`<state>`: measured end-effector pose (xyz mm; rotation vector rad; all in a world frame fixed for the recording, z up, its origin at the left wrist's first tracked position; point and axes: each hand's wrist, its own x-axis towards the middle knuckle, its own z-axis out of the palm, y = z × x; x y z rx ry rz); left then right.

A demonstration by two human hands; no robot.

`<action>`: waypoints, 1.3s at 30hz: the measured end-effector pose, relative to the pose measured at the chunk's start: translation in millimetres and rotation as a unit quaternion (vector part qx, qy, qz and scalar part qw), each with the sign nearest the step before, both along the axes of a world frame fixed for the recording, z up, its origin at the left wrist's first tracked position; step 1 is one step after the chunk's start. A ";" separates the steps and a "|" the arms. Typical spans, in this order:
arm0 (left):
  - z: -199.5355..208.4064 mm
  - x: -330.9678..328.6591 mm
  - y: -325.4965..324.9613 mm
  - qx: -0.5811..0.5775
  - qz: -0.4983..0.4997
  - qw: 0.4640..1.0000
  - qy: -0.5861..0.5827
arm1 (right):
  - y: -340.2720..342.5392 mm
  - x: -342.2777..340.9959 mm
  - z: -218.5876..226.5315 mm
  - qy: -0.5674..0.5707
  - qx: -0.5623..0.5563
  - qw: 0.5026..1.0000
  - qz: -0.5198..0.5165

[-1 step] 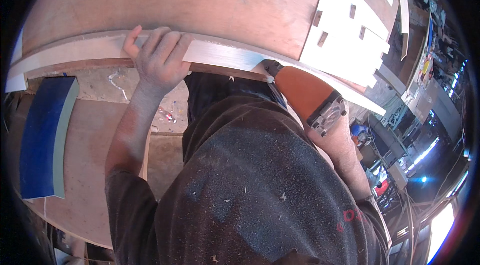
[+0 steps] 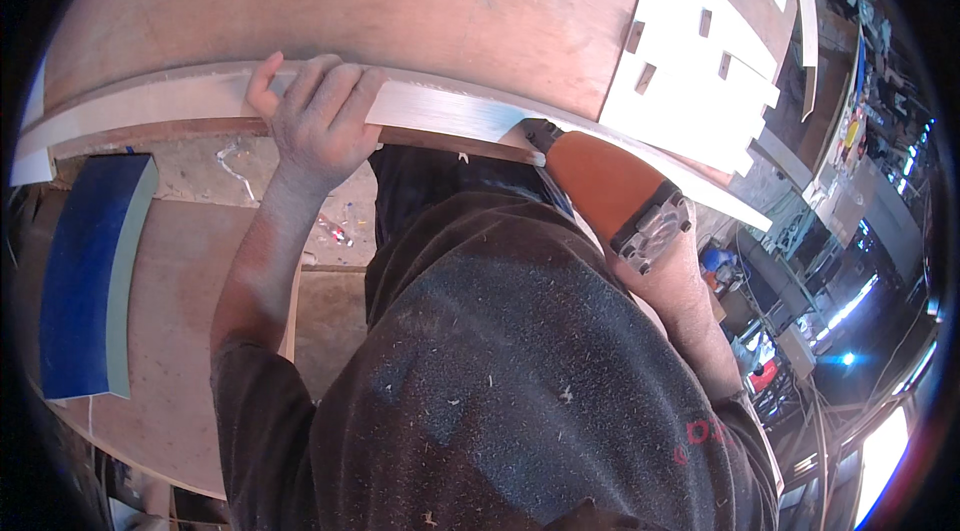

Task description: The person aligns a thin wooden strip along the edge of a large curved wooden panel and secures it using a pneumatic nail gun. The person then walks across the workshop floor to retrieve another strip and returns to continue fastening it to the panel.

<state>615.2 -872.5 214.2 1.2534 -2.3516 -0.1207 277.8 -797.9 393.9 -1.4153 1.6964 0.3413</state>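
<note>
A long pale wooden strip lies along the near edge of a large wooden board. My left hand is closed over this strip, its fingers across the top and one finger sticking up at the left. On the right, an orange air nailer points its dark nose down at the strip, touching or very close to it. Behind the nailer's body, my right hand is mostly hidden; the forearm runs straight to the tool, which it holds.
A white panel with small rectangular slots lies on the board at the right. To the left, a curved blue piece with pale green edge rests on a lower wooden surface. Cluttered shelves and tools fill the far right.
</note>
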 end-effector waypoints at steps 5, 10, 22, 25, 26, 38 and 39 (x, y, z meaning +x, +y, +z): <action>-7.8 -3.4 -1.9 -0.029 0.007 1.000 0.008 | -12.1 14.2 4.8 0.039 -0.034 0.996 0.068; -11.1 -1.8 -2.7 -0.027 0.009 0.999 0.022 | -20.6 18.3 4.1 0.060 0.048 0.996 0.054; -12.5 -4.9 -3.6 -0.035 0.020 0.998 0.042 | -39.6 32.7 5.2 0.076 0.127 0.988 0.041; -12.1 -4.6 -2.0 -0.031 0.019 0.999 0.036 | -43.4 36.1 10.5 0.055 0.133 0.990 -0.001; -11.9 -4.2 -1.9 -0.030 0.018 0.999 0.029 | -45.2 37.2 13.2 0.052 0.140 0.989 -0.012; -9.8 -3.0 -1.2 -0.024 0.018 0.999 0.029 | -40.7 43.7 0.2 0.002 -0.041 0.996 0.073; -11.2 -4.4 -1.9 -0.021 0.016 0.999 0.031 | -39.1 41.1 -4.2 -0.002 0.006 0.999 0.045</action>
